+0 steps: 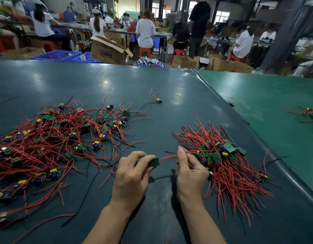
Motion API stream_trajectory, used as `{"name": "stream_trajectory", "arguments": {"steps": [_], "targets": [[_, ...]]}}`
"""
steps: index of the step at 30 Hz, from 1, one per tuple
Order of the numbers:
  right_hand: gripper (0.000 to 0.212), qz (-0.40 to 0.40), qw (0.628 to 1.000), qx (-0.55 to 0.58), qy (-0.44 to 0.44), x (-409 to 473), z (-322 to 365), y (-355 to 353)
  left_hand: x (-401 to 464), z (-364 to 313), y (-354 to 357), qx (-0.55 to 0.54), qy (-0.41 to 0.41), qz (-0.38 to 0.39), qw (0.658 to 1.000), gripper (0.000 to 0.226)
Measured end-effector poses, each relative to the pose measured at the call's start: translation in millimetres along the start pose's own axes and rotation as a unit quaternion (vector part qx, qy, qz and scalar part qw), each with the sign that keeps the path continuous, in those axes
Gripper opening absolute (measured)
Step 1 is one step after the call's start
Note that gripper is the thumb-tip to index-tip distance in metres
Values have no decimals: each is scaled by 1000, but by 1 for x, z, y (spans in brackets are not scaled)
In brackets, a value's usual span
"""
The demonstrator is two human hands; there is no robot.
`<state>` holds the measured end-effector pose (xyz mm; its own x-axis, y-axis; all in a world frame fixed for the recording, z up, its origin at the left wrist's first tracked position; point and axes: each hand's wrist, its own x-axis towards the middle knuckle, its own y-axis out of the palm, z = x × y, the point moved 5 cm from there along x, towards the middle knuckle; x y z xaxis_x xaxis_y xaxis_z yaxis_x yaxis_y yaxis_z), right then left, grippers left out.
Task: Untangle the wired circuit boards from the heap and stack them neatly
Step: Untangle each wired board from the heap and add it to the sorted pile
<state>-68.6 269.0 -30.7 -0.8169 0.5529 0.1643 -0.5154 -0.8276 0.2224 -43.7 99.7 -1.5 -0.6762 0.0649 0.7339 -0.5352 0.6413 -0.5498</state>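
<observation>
Board [153, 162] in left hand [133, 175] grip, right hand [189, 170] pinching its wires [169, 157]

On the dark green mat-covered table [117, 81], a tangled heap of red-wired small circuit boards [52, 138] lies at the left and a gathered stack of wired boards [226, 159] at the right. Between them, near the front, the left hand [133, 175] and right hand [189, 173] hold one small green board [153, 162] with its wires above the table. One stray wired board [158, 100] lies behind, apart from both.
</observation>
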Motion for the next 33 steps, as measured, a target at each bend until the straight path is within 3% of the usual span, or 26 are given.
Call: {"name": "stream_trajectory", "arguments": {"steps": [2,4,9,14,16,18,20,22,24,27,33], "targets": [[39,-26,999,37,27,3,0,-5,0,5,-4,1,-1,5,1000,31],[31,-42,994,89,56,5,-2,-8,0,9,-9,4,6,6,1000,31],[20,-64,992,99,54,4,0,-11,2,7,-13,51,49,4,997,24],[22,-123,971,194,60,11,2,-22,-1,28,-29,62,-37,-89,993,24],[27,-74,980,168,73,10,3,-18,-2,30,-35,61,-49,-133,988,25],[32,36,993,85,79,2,5,-5,-2,23,-36,61,-33,-156,985,27],[31,174,983,2,62,-12,8,11,-1,15,-31,42,-4,-146,988,29],[27,250,967,-25,51,-20,12,21,-1,9,-24,13,36,-109,993,27],[26,222,972,16,77,-13,15,16,-2,9,-20,21,51,-93,994,26],[27,161,965,133,160,-5,13,4,-1,15,-20,37,-2,-120,992,28],[34,292,925,113,213,-19,11,13,1,13,-29,-37,-42,-176,983,32]]}}
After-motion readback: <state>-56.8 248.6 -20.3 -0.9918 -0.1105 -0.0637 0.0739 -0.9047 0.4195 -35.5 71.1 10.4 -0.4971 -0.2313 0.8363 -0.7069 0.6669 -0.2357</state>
